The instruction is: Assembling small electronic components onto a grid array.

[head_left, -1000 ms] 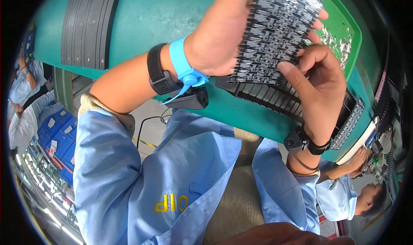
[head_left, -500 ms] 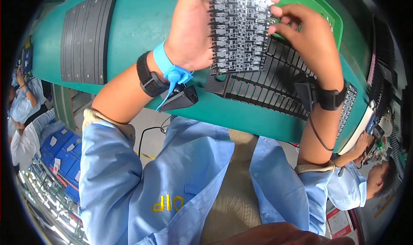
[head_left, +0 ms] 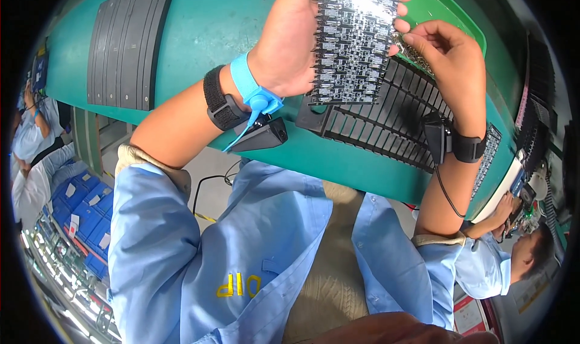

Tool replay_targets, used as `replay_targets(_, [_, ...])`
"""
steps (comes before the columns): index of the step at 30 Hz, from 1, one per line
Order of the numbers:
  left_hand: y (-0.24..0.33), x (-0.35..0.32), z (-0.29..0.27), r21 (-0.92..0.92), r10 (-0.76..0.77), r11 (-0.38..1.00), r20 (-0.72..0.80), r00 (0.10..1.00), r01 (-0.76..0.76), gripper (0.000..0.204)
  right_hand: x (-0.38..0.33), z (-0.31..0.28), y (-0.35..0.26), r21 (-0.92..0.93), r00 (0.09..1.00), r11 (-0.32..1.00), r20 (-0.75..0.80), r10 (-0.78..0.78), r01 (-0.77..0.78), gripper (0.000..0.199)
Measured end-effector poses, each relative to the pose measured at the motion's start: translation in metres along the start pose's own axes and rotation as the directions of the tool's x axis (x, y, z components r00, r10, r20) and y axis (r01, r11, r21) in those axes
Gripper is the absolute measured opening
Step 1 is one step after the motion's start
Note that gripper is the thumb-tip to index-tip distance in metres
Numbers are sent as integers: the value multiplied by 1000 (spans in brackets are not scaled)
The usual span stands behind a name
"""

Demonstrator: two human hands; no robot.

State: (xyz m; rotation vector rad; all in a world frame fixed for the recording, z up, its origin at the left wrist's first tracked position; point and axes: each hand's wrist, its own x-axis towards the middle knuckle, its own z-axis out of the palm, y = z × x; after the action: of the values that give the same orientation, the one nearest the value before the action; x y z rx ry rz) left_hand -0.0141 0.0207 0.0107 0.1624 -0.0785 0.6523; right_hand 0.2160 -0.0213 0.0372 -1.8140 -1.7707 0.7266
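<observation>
My left hand (head_left: 285, 57) is wrapped round a black circuit board panel (head_left: 353, 48) from behind. Its fingertips show past the panel's right edge, and rows of small printed parts and short black pieces along the sides cover the board. Just right of that edge is my right hand (head_left: 457, 57), thumb and forefinger pinched together. Whatever is between them is too small to make out. Behind those fingers, small thin metal parts (head_left: 417, 57) lie in a green tray (head_left: 474, 24). Below both hands sits a black slotted rack (head_left: 386, 123).
A black ribbed plate (head_left: 130, 48) lies at the left of the green table (head_left: 211, 24). Another board panel (head_left: 488, 157) rests at the right edge. A co-worker (head_left: 489, 262) is at the right; blue bins (head_left: 81, 205) stand at the lower left.
My left hand and the panel have shifted slightly to the right. My right hand's fingertips have moved right, away from the panel's edge, to in front of the green tray.
</observation>
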Motion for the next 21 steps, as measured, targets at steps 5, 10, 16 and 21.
replay_targets(5, [1,-3,1,0,9,1000,-31,999,-9,88,-23,0,-14,114,996,993,-88,5,5,13])
replay_targets(10, [-4,-3,1,113,81,991,-27,996,-77,86,-62,16,-38,100,951,947,-67,-301,307,10])
replay_targets(16, [-9,-2,8,285,124,956,-206,971,-62,85,-64,32,-37,-28,892,894,-61,-447,446,15])
replay_targets(21, [-13,5,30,475,212,880,-451,867,31,85,-63,34,-36,-55,895,899,-78,-438,435,15])
